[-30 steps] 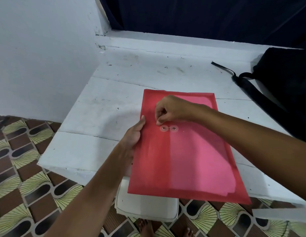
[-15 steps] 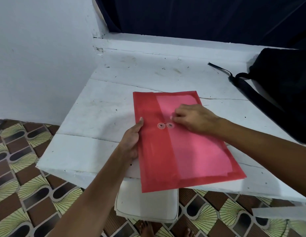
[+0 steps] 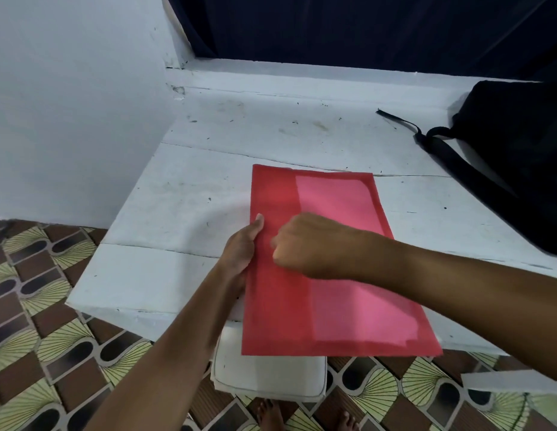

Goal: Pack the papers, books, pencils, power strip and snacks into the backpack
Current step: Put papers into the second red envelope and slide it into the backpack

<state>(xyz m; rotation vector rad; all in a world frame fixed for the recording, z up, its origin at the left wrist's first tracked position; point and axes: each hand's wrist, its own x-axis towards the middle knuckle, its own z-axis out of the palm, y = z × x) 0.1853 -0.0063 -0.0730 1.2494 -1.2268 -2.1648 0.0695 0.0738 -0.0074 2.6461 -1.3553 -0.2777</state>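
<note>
White table (image 3: 183, 194): red envelope (image 3: 339, 306), black backpack (image 3: 519, 157) on top.

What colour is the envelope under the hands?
Translucent red envelope, pink where paper shows through; head view.

There is 1 view, from a camera worn on the person's head. It looks forward and steeply down over the near edge of the white tabletop (image 3: 177, 194), close enough that both forearms reach in from the bottom of the picture. The wide angle bends the edges and takes in the patterned floor (image 3: 37, 306) below and the white wall (image 3: 68, 104) at left.
</note>
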